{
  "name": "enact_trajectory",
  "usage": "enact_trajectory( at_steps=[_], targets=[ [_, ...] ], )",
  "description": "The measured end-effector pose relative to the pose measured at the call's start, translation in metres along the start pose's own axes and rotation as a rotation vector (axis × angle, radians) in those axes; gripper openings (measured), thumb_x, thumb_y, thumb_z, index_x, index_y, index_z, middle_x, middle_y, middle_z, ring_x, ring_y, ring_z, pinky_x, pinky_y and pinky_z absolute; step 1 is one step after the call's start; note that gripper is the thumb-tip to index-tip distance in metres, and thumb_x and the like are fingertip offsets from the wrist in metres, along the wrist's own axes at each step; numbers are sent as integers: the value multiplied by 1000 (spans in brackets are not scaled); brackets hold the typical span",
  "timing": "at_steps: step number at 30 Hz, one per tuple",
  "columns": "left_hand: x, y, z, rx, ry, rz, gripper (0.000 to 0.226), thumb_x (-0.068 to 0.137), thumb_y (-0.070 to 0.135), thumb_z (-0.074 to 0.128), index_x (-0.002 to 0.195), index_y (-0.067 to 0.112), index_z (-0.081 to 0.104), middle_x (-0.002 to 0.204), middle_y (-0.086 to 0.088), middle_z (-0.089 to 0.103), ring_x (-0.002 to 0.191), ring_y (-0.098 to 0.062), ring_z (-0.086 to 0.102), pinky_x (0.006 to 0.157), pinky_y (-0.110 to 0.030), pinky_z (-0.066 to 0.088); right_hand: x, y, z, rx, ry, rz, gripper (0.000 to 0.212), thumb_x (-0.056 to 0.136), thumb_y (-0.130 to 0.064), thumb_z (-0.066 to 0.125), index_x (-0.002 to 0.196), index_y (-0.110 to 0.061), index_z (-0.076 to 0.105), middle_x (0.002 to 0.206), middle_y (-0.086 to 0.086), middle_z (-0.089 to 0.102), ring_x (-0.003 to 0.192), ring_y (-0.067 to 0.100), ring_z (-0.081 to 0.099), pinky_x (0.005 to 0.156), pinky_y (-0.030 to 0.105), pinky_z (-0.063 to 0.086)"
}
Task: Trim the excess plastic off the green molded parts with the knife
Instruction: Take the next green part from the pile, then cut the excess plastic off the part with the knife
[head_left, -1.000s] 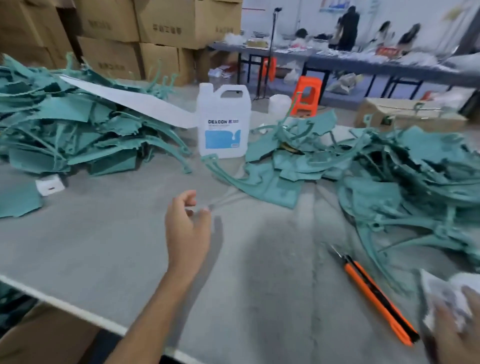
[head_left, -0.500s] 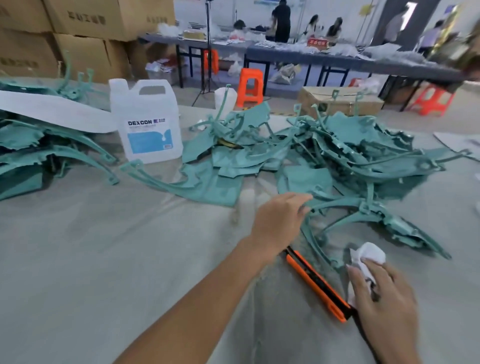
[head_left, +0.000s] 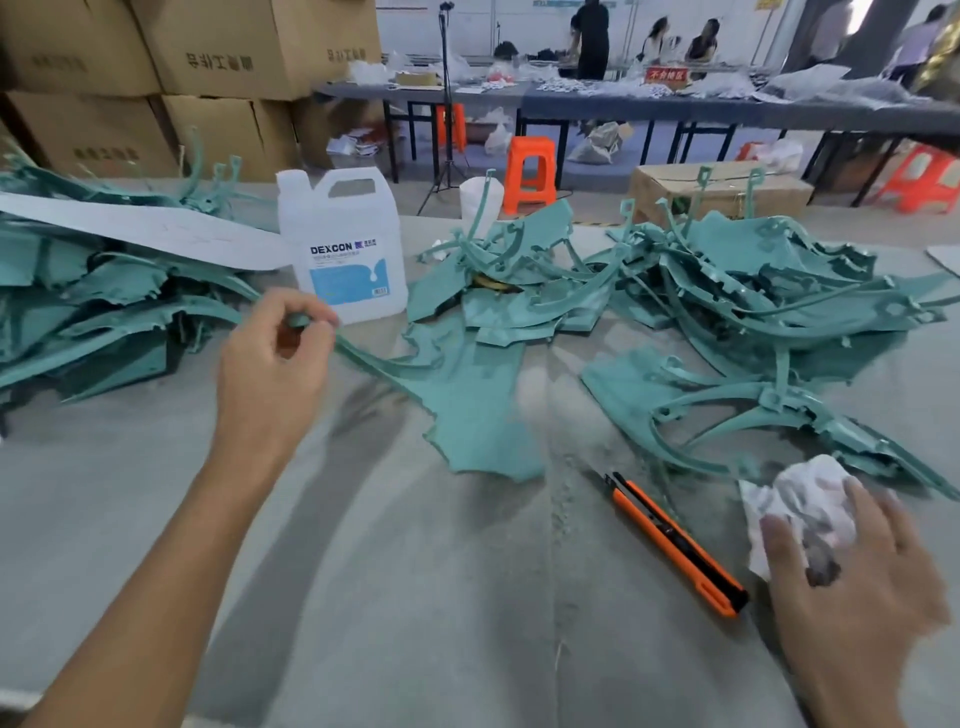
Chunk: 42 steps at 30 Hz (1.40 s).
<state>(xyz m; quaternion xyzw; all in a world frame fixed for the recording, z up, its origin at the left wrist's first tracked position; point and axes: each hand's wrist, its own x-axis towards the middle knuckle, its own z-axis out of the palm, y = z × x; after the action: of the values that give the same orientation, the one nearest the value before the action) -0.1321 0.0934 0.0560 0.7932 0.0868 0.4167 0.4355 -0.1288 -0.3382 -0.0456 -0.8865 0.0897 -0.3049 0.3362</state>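
- Green molded part (head_left: 478, 415) (flat sheet w/ a long thin arm) lies mid-table on the grey table (head_left: 415, 623), btwn the left heap (head_left: 78, 322) and the right heap (head_left: 769, 312) of like parts.
- Left hand (head_left: 275, 364) pinches the tip of that thin arm, thumb + fingers curled round it, just in front of the white jug (head_left: 343, 249).
- Right hand (head_left: 852, 587) rests on a crumpled white rag (head_left: 800, 504), fingers spread and fairly straight; it seems to grip nothing.
- Orange knife (head_left: 675, 540) lies flat on the table, untouched, just beside the right hand, blade end toward the part.
- Step, prob.: picking one part out for trimming — no cut begun.
- Nxt move calls for: draw the part clear of the heaps, right hand off the rag + onto the knife handle, left hand pinning the part flat — fingers off the cut line.
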Motion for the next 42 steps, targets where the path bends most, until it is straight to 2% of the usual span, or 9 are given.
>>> enact_trajectory(
  at_steps=[3,8,10,13,18,26,33,37,42],
  targets=[
    [6,-29,-29,126,-12,-253,67,91,35,66,150,34,34,154,11,39,137,-17,46,114,-44,39,-9,-2,1,-56,109,-232,44,93,-43,57,126,-14,62,129,21,61,123,42,56,107,57,43],
    [-59,-36,-9,282,-259,-237,29,84,52,56,108,38,62,100,24,65,101,-15,66,85,-26,48,-43,-32,12,-46,-137,-357,26,91,-31,59,97,-13,78,93,10,71,88,34,60,87,43,47],
    [-87,-38,14,400,-551,-180,56,79,66,60,124,32,61,122,11,64,119,-19,57,97,-27,44,-40,-38,16,-196,-303,-271,25,92,-29,69,113,-16,75,105,11,69,95,41,59,89,49,44],
    [-112,-45,38,602,-801,-233,124,59,100,45,156,28,22,164,-1,14,150,-22,12,122,-38,17,-32,-40,19,-342,-447,-217,35,88,-29,74,121,-17,72,111,15,69,101,43,58,92,50,40],
    [-103,-60,34,625,-912,-235,147,43,108,43,159,33,-6,166,8,-22,152,-16,-21,125,-40,5,-23,-44,18,-508,-517,-226,35,93,-37,65,126,-24,67,115,11,69,107,38,58,94,48,39],
    [-101,-40,13,382,-524,73,51,91,5,65,139,20,59,133,3,65,121,-24,61,102,-44,46,-29,-43,17,-191,-343,-245,28,101,-27,58,121,-12,71,111,20,55,98,40,51,85,50,42],
    [-118,7,15,168,-525,70,57,101,12,55,146,45,45,147,31,43,135,16,34,113,-11,25,-29,-46,2,-163,-547,-121,43,96,-28,64,137,-18,57,145,16,40,133,37,41,105,50,39],
    [-129,22,21,57,-571,11,53,102,18,56,140,53,46,139,39,49,131,16,42,109,-9,33,-22,-50,-13,-373,-741,-50,48,96,-29,59,142,-23,44,123,16,63,113,36,58,88,40,45],
    [-129,22,28,296,-611,-38,42,101,36,56,142,45,51,130,23,64,117,-10,62,95,-25,48,-21,-62,-24,-270,-724,-45,13,90,-46,53,96,-35,51,85,-10,63,78,14,61,72,36,48]
  ],
)
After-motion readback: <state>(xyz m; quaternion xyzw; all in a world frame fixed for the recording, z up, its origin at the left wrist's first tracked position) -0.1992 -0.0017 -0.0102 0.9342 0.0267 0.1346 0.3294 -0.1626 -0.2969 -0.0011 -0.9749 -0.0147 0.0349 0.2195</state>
